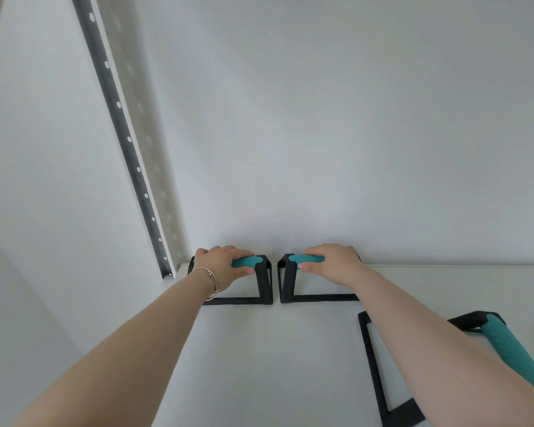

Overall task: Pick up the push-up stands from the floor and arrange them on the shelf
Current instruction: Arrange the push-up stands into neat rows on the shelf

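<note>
Teal foam grips give a sure hold. The left hand clasps the left push-up stand, and the right hand clasps the right push-up stand. Both frames look stiff and light on the shelf.

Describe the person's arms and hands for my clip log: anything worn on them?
Both forearms are bare, with no sleeves or gloves in view. The left hand has a thin metal bracelet with a small ring on it around the wrist. The right hand shows no jewellery or watch. No markings show on either arm.

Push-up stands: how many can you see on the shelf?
3. One under the left hand, one under the right hand, one nearer, under the right forearm. Others may be out of view.
</note>
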